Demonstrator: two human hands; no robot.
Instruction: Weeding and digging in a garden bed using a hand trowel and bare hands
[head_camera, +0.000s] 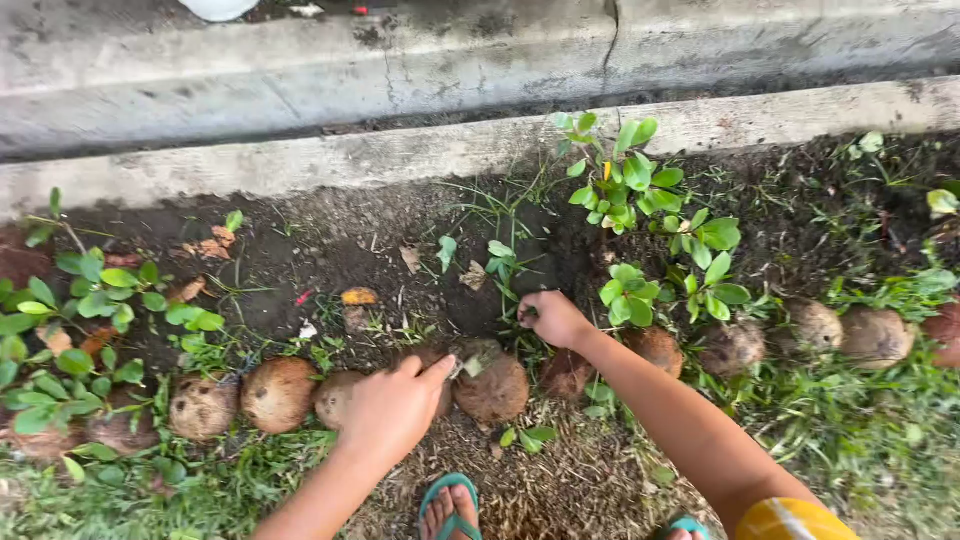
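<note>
Coconut husks (492, 388) lie in a row along the bed edge; they look light, rough, easy to grip on top. Left hand (390, 410) rests there, fingers together. Right hand (553, 318) seems closed on weeds (505, 262) beyond.

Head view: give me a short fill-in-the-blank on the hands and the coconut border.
1. The left hand rests on a brown ____ in the row edging the soil bed.
2. The right hand is closed into a fist over the dark ____.
3. The leafy plant just beyond the right hand has ____ leaves.
4. Behind the bed runs a grey ____ curb.

Missing words: coconut; soil; green; concrete
</note>
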